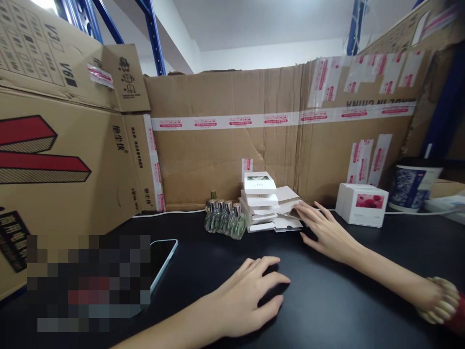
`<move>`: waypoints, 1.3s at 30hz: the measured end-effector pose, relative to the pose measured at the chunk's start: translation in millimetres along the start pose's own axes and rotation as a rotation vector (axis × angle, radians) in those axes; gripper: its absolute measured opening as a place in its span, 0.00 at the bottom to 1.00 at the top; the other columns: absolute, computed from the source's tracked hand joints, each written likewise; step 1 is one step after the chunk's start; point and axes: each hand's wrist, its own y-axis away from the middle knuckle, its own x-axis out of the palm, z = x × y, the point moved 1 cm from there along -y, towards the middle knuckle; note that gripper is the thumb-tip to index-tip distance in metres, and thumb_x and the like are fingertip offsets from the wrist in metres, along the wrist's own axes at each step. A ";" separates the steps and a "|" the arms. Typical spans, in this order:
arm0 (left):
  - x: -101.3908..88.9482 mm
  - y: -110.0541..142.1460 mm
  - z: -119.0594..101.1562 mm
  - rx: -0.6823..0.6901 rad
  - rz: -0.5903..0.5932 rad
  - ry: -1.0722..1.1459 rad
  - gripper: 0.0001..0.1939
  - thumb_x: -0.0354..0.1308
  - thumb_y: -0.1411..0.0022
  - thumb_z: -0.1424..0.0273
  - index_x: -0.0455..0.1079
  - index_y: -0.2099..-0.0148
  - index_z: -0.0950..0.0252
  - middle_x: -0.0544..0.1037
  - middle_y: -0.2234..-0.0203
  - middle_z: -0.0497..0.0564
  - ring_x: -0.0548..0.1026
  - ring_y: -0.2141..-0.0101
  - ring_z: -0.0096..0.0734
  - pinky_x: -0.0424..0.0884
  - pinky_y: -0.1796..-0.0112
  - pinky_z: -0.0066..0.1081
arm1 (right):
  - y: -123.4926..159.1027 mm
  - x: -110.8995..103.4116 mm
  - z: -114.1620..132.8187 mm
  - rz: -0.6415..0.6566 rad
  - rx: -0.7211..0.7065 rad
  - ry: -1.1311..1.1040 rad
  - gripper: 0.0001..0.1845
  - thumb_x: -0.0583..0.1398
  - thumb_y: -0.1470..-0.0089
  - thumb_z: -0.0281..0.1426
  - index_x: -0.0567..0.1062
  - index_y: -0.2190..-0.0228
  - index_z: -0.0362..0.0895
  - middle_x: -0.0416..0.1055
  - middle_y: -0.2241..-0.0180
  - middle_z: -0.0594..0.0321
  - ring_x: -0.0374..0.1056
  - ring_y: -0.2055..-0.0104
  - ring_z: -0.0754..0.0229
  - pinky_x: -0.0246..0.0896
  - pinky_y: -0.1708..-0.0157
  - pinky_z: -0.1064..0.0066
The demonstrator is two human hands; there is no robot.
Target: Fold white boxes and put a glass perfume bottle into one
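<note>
My right hand (325, 230) reaches to the stack of flattened white cartons (258, 206), its fingertips at the grey-white flaps (288, 196) on the stack's right side. Its fingers are stretched out, and I cannot tell whether they grip a flap. My left hand (252, 295) hovers over or rests on the black tabletop (312, 310), fingers spread, holding nothing. Just left of the cartons stand several small glass perfume bottles (225, 220) with shiny caps, close together; one behind has a gold cap.
White boxes with a red flower picture (363, 204) stand at the right, beside a blue-and-white cup (414, 186) with a black lid. A phone (164, 261), partly blurred out, lies at the left. Cardboard walls (225, 145) enclose the back and sides; a white cable (178, 212) runs along the back.
</note>
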 end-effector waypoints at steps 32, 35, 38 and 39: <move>-6.8 -16.1 18.6 -0.299 -0.609 1.518 0.42 0.51 0.54 0.37 0.66 0.54 0.73 0.73 0.70 0.55 0.71 0.75 0.33 0.61 0.76 0.28 | -80.7 -87.3 50.1 -0.610 -0.302 -0.223 0.13 0.62 0.47 0.25 0.76 0.59 0.48 0.74 0.64 0.69 0.69 0.58 0.64 0.65 0.52 0.67; -5.3 -15.5 22.6 -0.331 -0.779 1.521 0.38 0.57 0.53 0.43 0.67 0.51 0.71 0.75 0.61 0.58 0.74 0.65 0.38 0.67 0.66 0.30 | -57.3 -89.6 68.8 -0.433 -0.516 -0.327 0.12 0.59 0.45 0.26 0.75 0.58 0.42 0.73 0.61 0.65 0.67 0.54 0.62 0.58 0.43 0.64; -3.7 -14.5 23.3 -0.337 -0.873 1.344 0.33 0.63 0.52 0.51 0.67 0.52 0.70 0.74 0.56 0.58 0.73 0.58 0.42 0.68 0.58 0.32 | -43.0 -83.9 68.4 -0.285 -0.548 -0.437 0.17 0.57 0.47 0.29 0.73 0.55 0.39 0.72 0.59 0.61 0.65 0.51 0.60 0.52 0.40 0.63; -3.6 -13.8 22.3 -0.308 -0.894 1.281 0.32 0.63 0.51 0.53 0.66 0.50 0.69 0.73 0.55 0.58 0.72 0.56 0.42 0.68 0.57 0.32 | -39.8 -82.2 66.0 -0.237 -0.521 -0.493 0.21 0.57 0.50 0.31 0.71 0.53 0.38 0.71 0.57 0.58 0.64 0.49 0.58 0.51 0.40 0.63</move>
